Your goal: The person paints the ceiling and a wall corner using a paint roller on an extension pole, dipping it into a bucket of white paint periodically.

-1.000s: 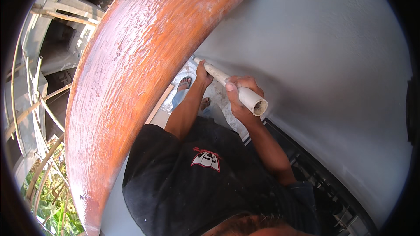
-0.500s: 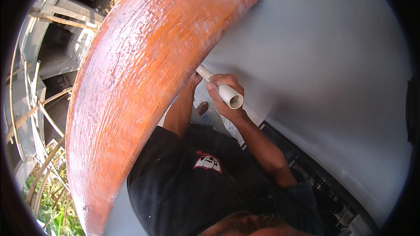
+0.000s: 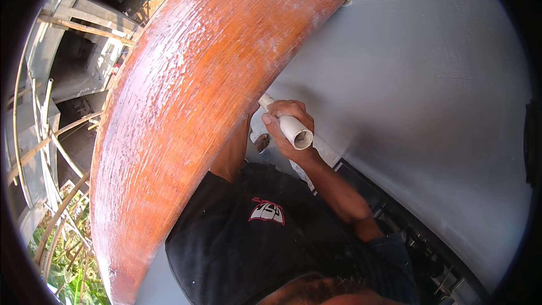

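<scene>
My right hand [image 3: 287, 123] is closed around a white plastic tube [image 3: 297, 134]. The tube's open end points toward me, and its far end [image 3: 265, 100] runs up to the edge of a broad, curved orange-brown wooden board [image 3: 186, 124]. My left forearm [image 3: 230, 149] rises from my black shirt and passes behind that board. The left hand itself is hidden by the board. The tube lies close against a smooth grey wall [image 3: 429, 90].
Bamboo and timber scaffold poles [image 3: 53, 147] stand at the far left, with green leaves [image 3: 62, 271] below them. A dark metal grate [image 3: 418, 237] runs along the foot of the wall at lower right. A sandalled foot [image 3: 261, 142] shows far below.
My right hand and the tube have shifted left, closer to the wooden board. My left hand, seen gripping the tube's far end a second ago, is now hidden behind the board.
</scene>
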### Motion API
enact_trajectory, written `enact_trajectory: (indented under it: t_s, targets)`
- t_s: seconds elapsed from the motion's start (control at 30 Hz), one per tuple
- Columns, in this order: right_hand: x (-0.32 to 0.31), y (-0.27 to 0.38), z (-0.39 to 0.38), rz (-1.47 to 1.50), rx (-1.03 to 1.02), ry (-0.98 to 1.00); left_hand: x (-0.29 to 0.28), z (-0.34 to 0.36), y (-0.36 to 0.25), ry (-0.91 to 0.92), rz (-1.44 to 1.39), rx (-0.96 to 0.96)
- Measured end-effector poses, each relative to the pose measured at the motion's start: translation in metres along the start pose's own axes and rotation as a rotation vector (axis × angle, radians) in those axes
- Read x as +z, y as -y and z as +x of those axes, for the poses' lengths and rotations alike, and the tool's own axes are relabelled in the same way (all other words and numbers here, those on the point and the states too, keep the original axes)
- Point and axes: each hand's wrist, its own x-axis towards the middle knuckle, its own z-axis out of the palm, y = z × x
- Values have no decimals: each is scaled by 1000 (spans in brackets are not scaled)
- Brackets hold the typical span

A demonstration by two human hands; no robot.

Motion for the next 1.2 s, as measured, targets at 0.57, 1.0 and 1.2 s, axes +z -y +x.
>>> enact_trajectory:
  t_s: [0.57, 1.0, 1.2]
  targets:
    - [-44, 93, -12, -67, -50, -18, 52, -72, 19, -82, 0, -90]
    - [-6, 29, -15, -48, -26, -24, 7, -18, 3, -68, 18, -113]
    - [16, 1, -22, 108, 157, 29, 8, -12, 0, -62, 16, -124]
